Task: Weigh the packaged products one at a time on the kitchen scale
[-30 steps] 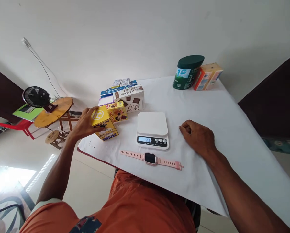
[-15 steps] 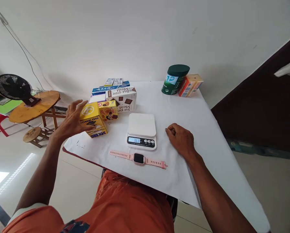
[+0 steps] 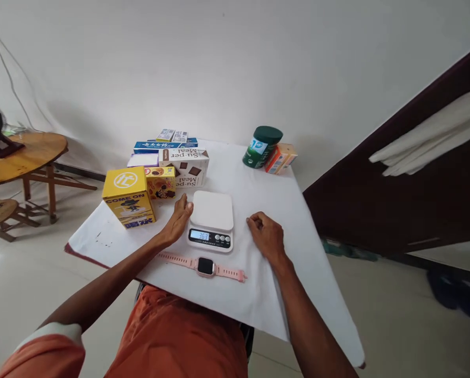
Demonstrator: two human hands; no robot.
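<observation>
A white kitchen scale (image 3: 212, 210) stands in the middle of the table, its lit display reading what looks like 363 and its platform bare. My left hand (image 3: 178, 219) is at the scale's left edge, fingers stretched out, holding nothing; whether it touches the scale I cannot tell. To the right of the scale my right hand (image 3: 267, 237) rests on the white cloth with its fingers curled in and nothing visible in them. A pink-strapped smartwatch (image 3: 205, 266) lies flat in front of the scale, my left forearm passing near its strap end.
At the left stand a yellow box (image 3: 128, 202), a smaller yellow snack box (image 3: 161, 184), a white Su-per Meal box (image 3: 185, 165) and blue boxes (image 3: 156, 147). A green canister (image 3: 260, 149) and an orange box (image 3: 281, 158) stand at the back right. The wall is behind.
My left hand has moved from beside the large yellow box rightward to the scale's left edge. My right hand stays curled beside the scale. The view has shifted to the right.
</observation>
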